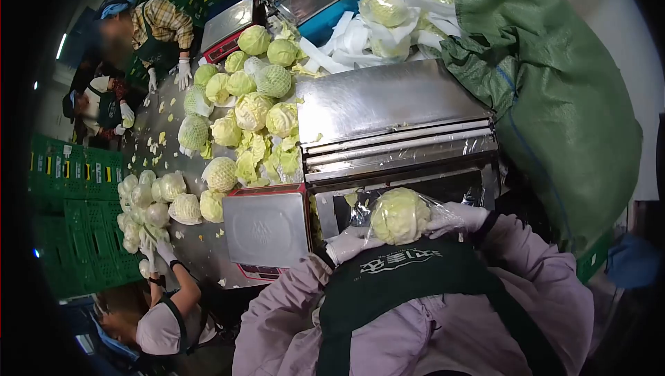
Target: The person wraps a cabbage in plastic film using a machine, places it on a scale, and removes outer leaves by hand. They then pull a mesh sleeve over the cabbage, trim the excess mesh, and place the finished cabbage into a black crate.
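— Holding anything, those two hands?

— Both. The left hand (350, 243) and the right hand (457, 218), each in a white glove, are closed around one cabbage (400, 215), which sits in clear film (431, 204) just in front of the green apron (409, 286)

— Where does the head lie from each hand?

— Squarely between them. The left hand presses in from the lower left with its fingers pointing towards the head, and the right hand clamps the film on the upper right side. Neither is nearer; both are touching it. The cabbage is nearly round, so I can't pick out a long axis, and the stem end is hidden

— And what is it over?

— It hangs at the near edge of the steel wrapping machine (388, 102), just below the roller bars (402, 144), with the scale (267, 227) just beside it on the left

— Anything else about?

— Loose cabbages (253, 109) are heaped on the long table (176, 244) beyond the scale. A big green sack (554, 99) stands to the right. Wrapped heads (383, 9) lie at the far end. Two other people work the table's far side, and a third person's gloved hand (163, 248) reaches to a cluster of heads, well apart from the wearer's own hands
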`<act>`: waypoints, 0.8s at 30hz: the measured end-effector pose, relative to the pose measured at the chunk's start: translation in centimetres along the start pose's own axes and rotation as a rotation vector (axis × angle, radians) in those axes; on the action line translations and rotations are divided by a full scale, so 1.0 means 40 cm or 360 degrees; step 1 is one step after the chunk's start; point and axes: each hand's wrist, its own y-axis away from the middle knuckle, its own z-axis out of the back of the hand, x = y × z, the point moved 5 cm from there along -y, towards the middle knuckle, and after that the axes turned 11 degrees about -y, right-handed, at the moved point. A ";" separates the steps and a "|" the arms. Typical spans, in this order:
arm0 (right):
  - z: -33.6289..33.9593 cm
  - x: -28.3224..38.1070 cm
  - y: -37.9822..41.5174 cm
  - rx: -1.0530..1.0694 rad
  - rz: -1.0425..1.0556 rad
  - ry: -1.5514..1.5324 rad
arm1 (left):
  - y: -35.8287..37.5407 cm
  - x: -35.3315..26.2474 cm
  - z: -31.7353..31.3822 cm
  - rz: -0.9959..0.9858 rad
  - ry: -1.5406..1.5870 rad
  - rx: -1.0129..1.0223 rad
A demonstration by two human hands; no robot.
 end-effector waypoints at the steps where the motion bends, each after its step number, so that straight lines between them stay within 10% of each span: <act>1: -0.001 0.006 0.022 -0.0014 0.0114 0.0033 | 0.012 0.024 0.002 -0.0041 -0.0002 -0.0157; 7: 0.001 -0.068 0.163 -0.0455 0.0464 -0.0438 | 0.111 0.074 -0.024 -0.0040 0.1487 -0.0568; 11: -0.061 -0.070 0.212 -0.1040 0.1400 0.0972 | 0.110 0.032 -0.024 -0.0277 0.0459 -0.1058; 15: -0.020 -0.094 0.192 -0.1086 0.1404 -0.0698 | 0.084 0.098 -0.007 -0.0276 0.1090 -0.1235; 18: 0.063 -0.147 0.190 -0.1182 0.1101 -0.0702 | 0.102 0.106 -0.004 0.0027 0.1777 -0.1141; 22: 0.168 -0.326 0.086 -0.1099 0.0610 -0.0669 | 0.063 0.288 -0.040 0.0267 0.1563 -0.0846; 24: 0.159 -0.376 0.008 -0.0831 0.0343 -0.0507 | 0.030 0.319 -0.059 0.0332 0.0528 -0.0824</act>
